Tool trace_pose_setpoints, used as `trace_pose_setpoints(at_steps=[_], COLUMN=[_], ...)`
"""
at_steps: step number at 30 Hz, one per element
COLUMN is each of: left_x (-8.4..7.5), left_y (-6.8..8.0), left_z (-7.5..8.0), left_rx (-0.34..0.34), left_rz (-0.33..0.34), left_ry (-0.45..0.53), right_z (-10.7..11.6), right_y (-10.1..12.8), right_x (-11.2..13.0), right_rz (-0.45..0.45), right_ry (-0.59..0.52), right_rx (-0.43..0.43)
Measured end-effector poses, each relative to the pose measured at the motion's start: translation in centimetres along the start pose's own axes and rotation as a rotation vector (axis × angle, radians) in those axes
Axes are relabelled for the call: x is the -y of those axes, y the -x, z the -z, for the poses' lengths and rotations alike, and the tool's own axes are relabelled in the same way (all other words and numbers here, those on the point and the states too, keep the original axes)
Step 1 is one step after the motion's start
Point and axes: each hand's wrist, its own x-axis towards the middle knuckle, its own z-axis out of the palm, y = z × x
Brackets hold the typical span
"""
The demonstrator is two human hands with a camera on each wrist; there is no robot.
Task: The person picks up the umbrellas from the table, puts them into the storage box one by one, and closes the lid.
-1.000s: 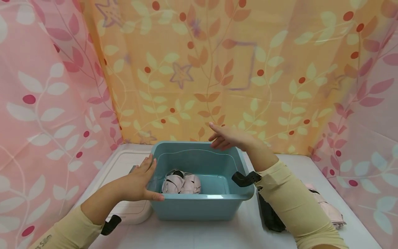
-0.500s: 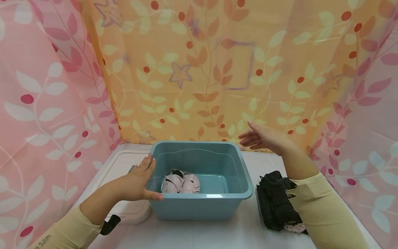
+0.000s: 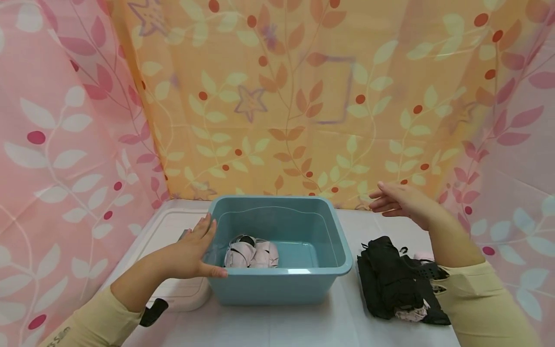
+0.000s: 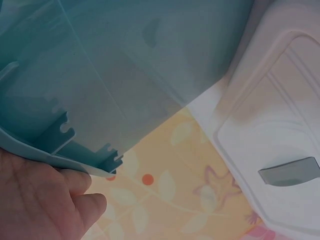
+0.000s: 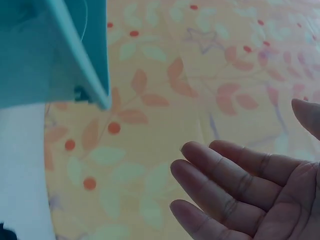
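A teal plastic bin (image 3: 282,284) stands on the white table, with a pale pink folded bundle with black trim (image 3: 251,254) on its floor at the left. My left hand (image 3: 192,253) rests flat against the bin's left wall, fingers straight, thumb along the front rim; the left wrist view shows the palm (image 4: 40,200) under the rim (image 4: 85,160). My right hand (image 3: 396,202) hovers open and empty to the right of the bin, behind a pile of black folded fabric (image 3: 388,282). In the right wrist view its fingers (image 5: 235,190) are spread, with the bin's corner (image 5: 95,75) at upper left.
A white lid (image 3: 173,226) with a grey handle (image 4: 290,171) lies left of the bin under my left forearm. A pale pink piece (image 3: 407,314) pokes from under the black pile. Patterned curtains close in the back and both sides.
My right hand has swung from above the bin's back rim to the right, past the bin's right edge, uncovering the black pile. The left hand has stayed on the bin.
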Motion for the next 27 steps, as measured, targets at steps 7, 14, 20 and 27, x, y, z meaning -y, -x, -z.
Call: trace_pose_setpoints(at_steps=[7, 14, 20, 27], left_x=[-0.2, -0.4, -0.3, -0.3], left_y=[0.0, 0.1, 0.2, 0.2], left_z=[0.1, 0.3, 0.4, 0.4], left_rx=[0.012, 0.008, -0.004, -0.003], left_rz=[0.006, 0.001, -0.001, 0.0], left_ry=[0.01, 0.019, 0.029, 0.034], right_z=[1.7, 2.8, 3.2, 3.5], right_y=[2.1, 4.5, 5.9, 7.9], right_x=[-3.9, -7.4, -10.0, -14.5], right_rz=[-0.115, -0.196, -0.271, -0.403], right_ry=[0.041, 0.024, 0.001, 0.022], right_rx=[-0.01, -0.018, -0.011, -0.023])
